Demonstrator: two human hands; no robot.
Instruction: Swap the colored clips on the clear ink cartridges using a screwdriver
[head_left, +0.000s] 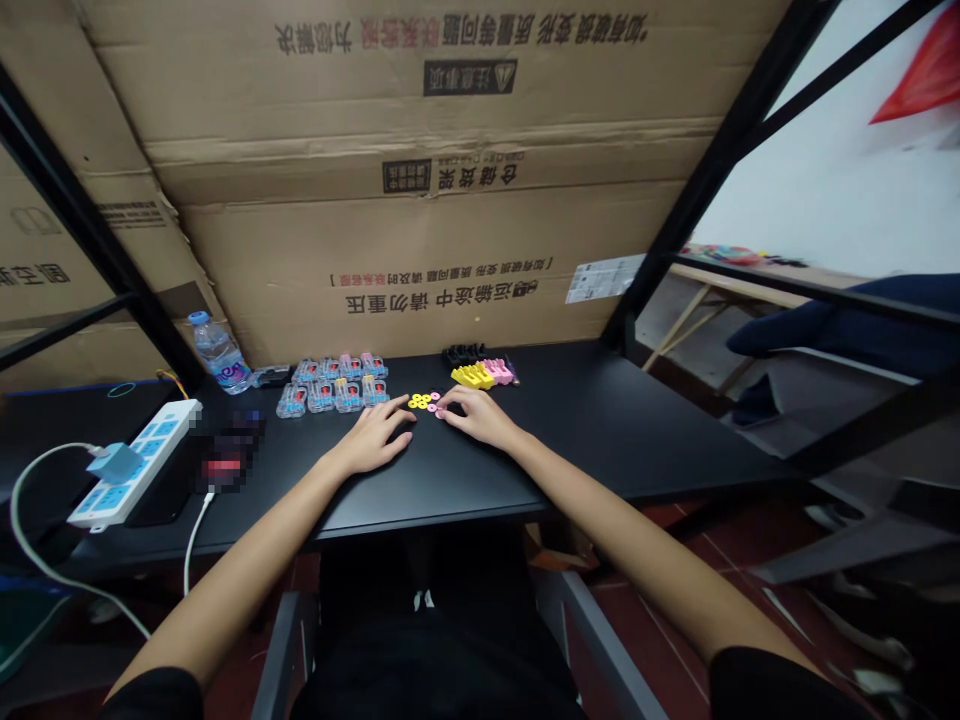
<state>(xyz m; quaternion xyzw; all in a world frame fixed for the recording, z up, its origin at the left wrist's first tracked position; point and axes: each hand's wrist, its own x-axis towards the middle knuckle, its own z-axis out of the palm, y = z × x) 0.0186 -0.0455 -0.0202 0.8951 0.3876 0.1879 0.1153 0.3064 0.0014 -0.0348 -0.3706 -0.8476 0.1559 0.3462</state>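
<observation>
My left hand rests on the black desktop with its fingers spread and nothing in them. Its fingertips lie just left of several small yellow rings. Across from it, my right hand has its fingers curled, with thumb and index finger at a small pink ring. Another pink ring lies close by, and small black pieces sit behind them. Left of the rings stand two rows of clear plastic cases with red and blue parts inside. Behind my right hand are yellow notched pieces, pink notched pieces and black ones.
A water bottle stands at the back left. A white power strip with a plug and cables lies on the left, beside a pixelated device. Large cardboard walls the back, between black frame posts.
</observation>
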